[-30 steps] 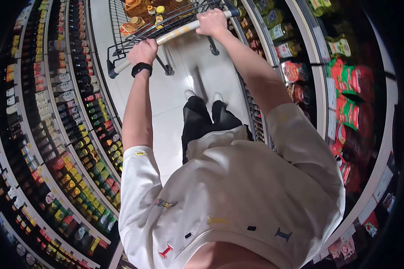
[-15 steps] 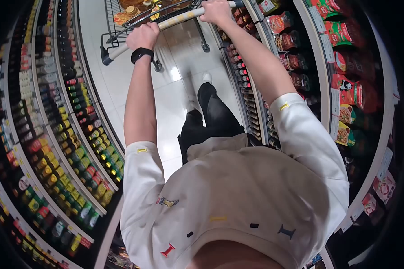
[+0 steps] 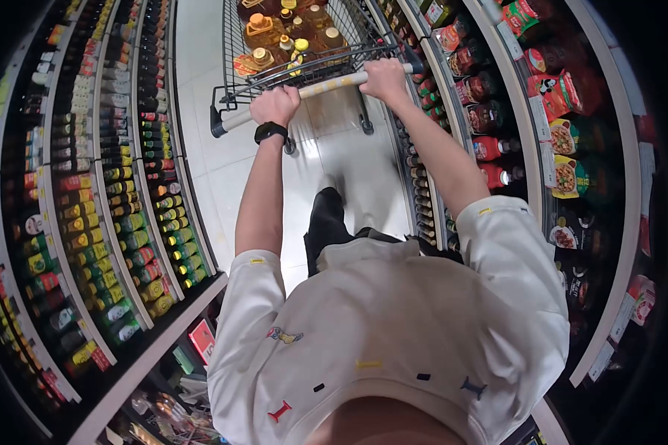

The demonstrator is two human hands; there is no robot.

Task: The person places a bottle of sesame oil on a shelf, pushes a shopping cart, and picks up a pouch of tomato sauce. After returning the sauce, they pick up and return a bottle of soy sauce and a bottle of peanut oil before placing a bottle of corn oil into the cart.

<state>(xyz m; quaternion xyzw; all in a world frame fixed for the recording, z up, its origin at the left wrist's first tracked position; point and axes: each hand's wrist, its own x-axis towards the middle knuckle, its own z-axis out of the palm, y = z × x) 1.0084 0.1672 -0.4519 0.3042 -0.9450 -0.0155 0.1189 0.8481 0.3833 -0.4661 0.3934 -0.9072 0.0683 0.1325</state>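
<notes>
My left hand [image 3: 275,106] is closed around the left part of the cart's pale handlebar [image 3: 325,87], with a black band on that wrist. Toward the bar's right end, my right hand [image 3: 385,78] grips it too. The fingers of both wrap over the bar, partly out of sight. Ahead of the handlebar, the wire shopping cart [image 3: 237,46] carries several large bottles of brown-amber liquid [image 3: 298,30]. One smaller bottle with a yellow cap [image 3: 300,49] stands nearest the handle.
Shelves of bottled sauces [image 3: 130,222] curve along the left side. On the right, shelves hold red and green pouches [image 3: 557,95] and small bottles, close to the cart's right corner. Pale floor tiles [image 3: 223,178] run beneath the cart and my legs.
The cart and both hands sit lower and farther right in view, showing more of the basket and its bottles. The shelves have shifted past, and my legs have changed stride. Both grips stay.
</notes>
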